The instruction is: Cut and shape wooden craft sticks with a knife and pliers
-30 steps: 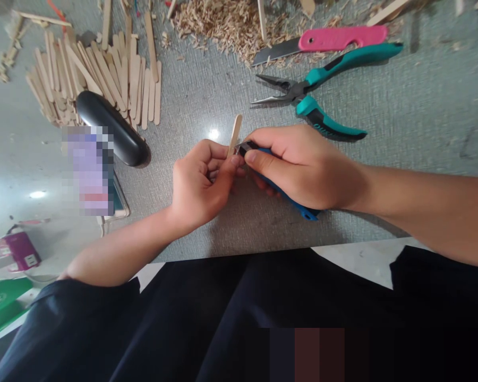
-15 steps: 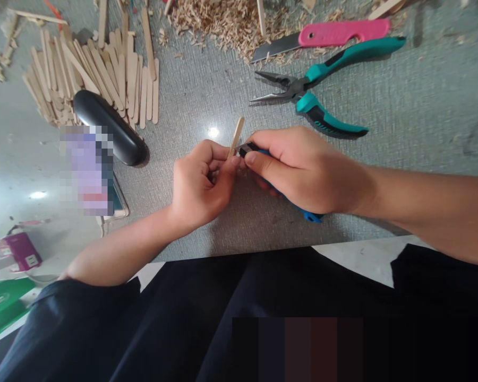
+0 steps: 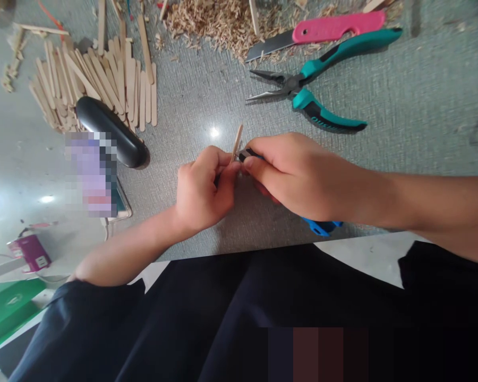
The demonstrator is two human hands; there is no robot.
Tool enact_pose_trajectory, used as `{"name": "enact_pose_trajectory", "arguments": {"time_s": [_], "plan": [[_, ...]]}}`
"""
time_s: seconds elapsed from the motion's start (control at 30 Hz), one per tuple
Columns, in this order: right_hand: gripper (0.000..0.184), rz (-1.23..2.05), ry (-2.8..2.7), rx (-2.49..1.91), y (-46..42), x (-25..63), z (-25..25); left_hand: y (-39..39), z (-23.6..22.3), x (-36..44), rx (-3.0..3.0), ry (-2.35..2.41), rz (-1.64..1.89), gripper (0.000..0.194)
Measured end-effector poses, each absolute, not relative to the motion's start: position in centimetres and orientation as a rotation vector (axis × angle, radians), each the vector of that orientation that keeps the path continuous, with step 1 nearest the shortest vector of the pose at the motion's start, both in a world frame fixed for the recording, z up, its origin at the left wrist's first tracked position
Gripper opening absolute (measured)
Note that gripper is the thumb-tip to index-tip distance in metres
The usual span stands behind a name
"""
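Note:
My left hand pinches the lower end of a slim wooden craft stick between thumb and fingers, its rounded end pointing up and away. My right hand is closed around a blue-handled utility knife. The knife's dark tip meets the stick just above my left thumb, and its blue rear end sticks out under my right palm. Fingers hide most of the handle, and the blade barely shows. Both hands nearly touch, close to the table's front edge.
Beyond my hands lie teal needle-nose pliers, jaws apart, and a pink-handled saw beside wood shavings. On the left are many craft sticks, a black case, a phone and a purple box.
My right hand and the knife have turned slightly, so more of the blue rear end shows. The stick has turned a little in my left fingers. The whole view has shifted slightly.

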State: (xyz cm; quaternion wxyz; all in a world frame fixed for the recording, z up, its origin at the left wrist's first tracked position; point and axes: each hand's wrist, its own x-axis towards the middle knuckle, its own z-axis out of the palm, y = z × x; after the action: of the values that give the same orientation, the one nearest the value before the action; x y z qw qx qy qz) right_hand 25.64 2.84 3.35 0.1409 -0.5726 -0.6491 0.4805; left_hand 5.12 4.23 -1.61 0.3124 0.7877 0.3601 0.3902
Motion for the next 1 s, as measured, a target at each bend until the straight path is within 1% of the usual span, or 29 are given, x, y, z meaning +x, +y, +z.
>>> {"name": "enact_pose_trajectory", "arguments": {"time_s": [0.07, 0.17, 0.23, 0.27, 0.37, 0.43, 0.47, 0.6, 0.67, 0.8, 1.0], "plan": [[0.046, 1.495, -1.814, -1.653, 3.3, 25.8, 3.3, 4.2, -1.7, 5.1, 2.046, 0.955, 1.022, 0.022], [0.047, 1.768, -1.61, -1.552, 3.8, 26.1, 3.0, 4.2, -2.0, 5.1, 1.955, 0.961, 0.995, 0.023], [0.047, 1.839, -1.563, -1.48, 4.0, 26.2, 2.8, 4.3, -2.1, 5.1, 1.886, 0.97, 0.97, 0.024], [0.047, 1.786, -1.6, -1.471, 4.0, 26.2, 2.6, 4.3, -2.1, 5.1, 1.856, 0.973, 0.955, 0.024], [0.049, 1.455, -1.783, -1.499, 3.9, 26.3, 2.4, 4.4, -2.1, 5.0, 1.798, 0.945, 0.943, 0.025], [0.051, 1.382, -1.815, -1.483, 3.8, 26.3, 2.3, 4.5, -2.1, 5.0, 1.768, 0.912, 0.962, 0.025], [0.051, 1.43, -1.79, -1.464, 3.8, 26.3, 2.3, 4.5, -2.1, 5.0, 1.744, 0.898, 0.972, 0.026], [0.045, 1.801, -1.523, -1.288, 4.0, 26.7, 2.3, 4.5, -1.8, 5.0, 1.582, 0.857, 0.928, 0.031], [0.041, 1.914, -1.396, -1.182, 4.2, 27.0, 2.3, 4.5, -1.6, 5.2, 1.488, 0.827, 0.914, 0.032], [0.042, 2.027, -1.275, -1.068, 4.3, 27.3, 2.0, 4.5, -1.4, 5.4, 1.361, 0.783, 0.947, 0.033], [0.041, 2.084, -1.189, -0.981, 4.3, 27.4, 1.3, 4.5, -1.3, 5.5, 1.321, 0.808, 0.927, 0.034]]}}
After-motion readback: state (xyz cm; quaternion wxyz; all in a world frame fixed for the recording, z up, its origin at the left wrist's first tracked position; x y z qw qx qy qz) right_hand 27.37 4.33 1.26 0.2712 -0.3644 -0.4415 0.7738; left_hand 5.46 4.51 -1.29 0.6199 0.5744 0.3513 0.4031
